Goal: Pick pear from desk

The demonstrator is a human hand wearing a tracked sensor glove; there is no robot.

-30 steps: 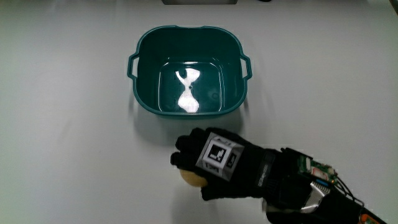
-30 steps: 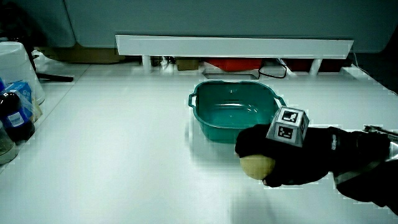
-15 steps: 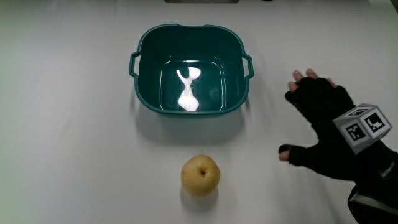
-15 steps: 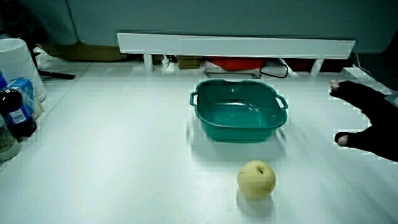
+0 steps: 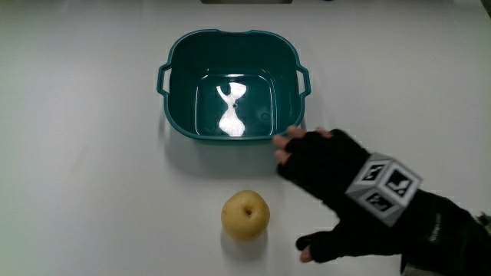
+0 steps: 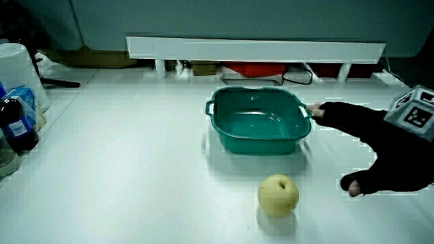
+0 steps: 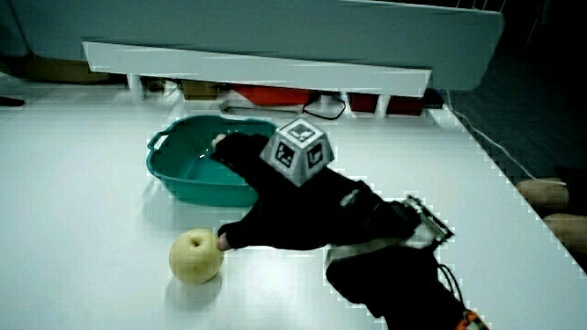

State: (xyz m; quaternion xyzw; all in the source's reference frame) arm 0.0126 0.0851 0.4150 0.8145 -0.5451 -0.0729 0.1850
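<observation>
Here the hand hovers with its black-gloved fingers spread and holding nothing — their tips near the rim of the teal plastic basin, the thumb stretched toward the pear. The pear — round, pale yellow, smooth-skinned with a small dimple — rests on the white table, just beside the thumb and nearer to the person than the basin.

- The hand hides part of the basin rim in a side view.
- Its forearm runs off the main view's edge.
- Bottles at the table's edge are cut off.
</observation>
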